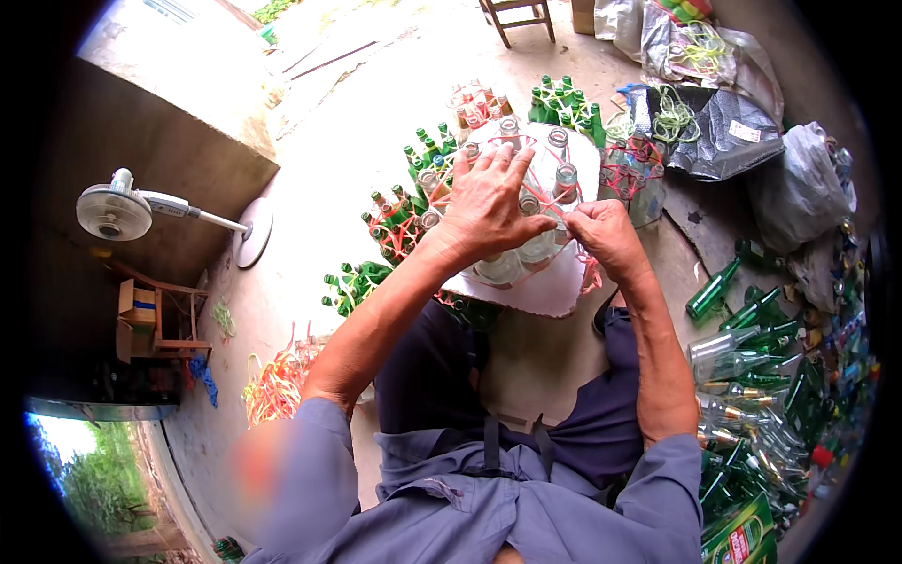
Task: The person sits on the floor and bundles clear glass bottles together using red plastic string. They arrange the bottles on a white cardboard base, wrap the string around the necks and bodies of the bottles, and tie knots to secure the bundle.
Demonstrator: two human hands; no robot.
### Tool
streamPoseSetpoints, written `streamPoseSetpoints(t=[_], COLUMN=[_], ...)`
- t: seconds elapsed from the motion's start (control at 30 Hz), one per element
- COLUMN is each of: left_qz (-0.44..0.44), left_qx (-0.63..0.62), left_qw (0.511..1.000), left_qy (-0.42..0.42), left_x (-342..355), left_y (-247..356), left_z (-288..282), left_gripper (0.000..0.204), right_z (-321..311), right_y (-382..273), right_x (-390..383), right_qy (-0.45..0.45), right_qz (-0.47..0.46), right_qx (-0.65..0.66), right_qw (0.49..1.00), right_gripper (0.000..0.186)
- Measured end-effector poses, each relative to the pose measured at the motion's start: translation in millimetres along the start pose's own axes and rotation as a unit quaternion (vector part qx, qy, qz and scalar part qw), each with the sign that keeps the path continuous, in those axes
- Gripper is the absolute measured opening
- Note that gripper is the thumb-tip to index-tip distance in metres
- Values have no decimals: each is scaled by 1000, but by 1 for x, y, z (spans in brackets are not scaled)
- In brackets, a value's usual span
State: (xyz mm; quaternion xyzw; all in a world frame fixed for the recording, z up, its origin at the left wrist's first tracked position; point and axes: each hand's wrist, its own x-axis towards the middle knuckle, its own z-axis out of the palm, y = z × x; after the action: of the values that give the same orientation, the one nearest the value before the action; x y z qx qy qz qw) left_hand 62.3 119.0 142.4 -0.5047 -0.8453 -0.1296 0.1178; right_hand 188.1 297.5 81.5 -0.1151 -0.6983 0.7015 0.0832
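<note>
A cluster of clear glass bottles (566, 179) stands upright on a white board (554, 293) in front of me. Pink plastic strap (590, 273) runs in a web around and between their necks, and a loose end hangs at the right. My left hand (490, 200) lies over the left part of the cluster, fingers stretched out and spread, hiding some of the necks. At the cluster's right edge, my right hand (606, 235) is closed in a pinch on the pink strap, its thumb and forefinger close to my left thumb.
Bundled green bottles (395, 226) stand to the left of the board, others (568, 103) behind it. A bundle of clear bottles (631, 174) is on the right. Loose bottles (742, 357) pile up at the right. Orange straps (274, 383) and a fan (115, 211) are at the left.
</note>
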Motion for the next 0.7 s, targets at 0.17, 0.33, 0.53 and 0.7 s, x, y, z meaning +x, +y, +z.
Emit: streamPoseSetpoints(t=[0.17, 0.33, 0.53, 0.7], left_qz=[14, 20, 28, 74], left_qx=[-56, -95, -75, -62], left_qw=[997, 994, 995, 973], left_qy=[49, 51, 54, 208], left_x=[-1, 1, 0, -6], left_y=[0, -5, -2, 6], left_z=[7, 7, 2, 4], left_gripper=[83, 75, 67, 54], right_z=[1, -2, -5, -8], right_y=[-13, -22, -27, -16], right_x=[-8, -18, -21, -19], right_qy=[-13, -43, -58, -59], right_qz=[2, -16, 8, 43], right_qx=[50, 17, 92, 184], right_qw=[999, 999, 994, 980], right_gripper=[32, 31, 29, 25])
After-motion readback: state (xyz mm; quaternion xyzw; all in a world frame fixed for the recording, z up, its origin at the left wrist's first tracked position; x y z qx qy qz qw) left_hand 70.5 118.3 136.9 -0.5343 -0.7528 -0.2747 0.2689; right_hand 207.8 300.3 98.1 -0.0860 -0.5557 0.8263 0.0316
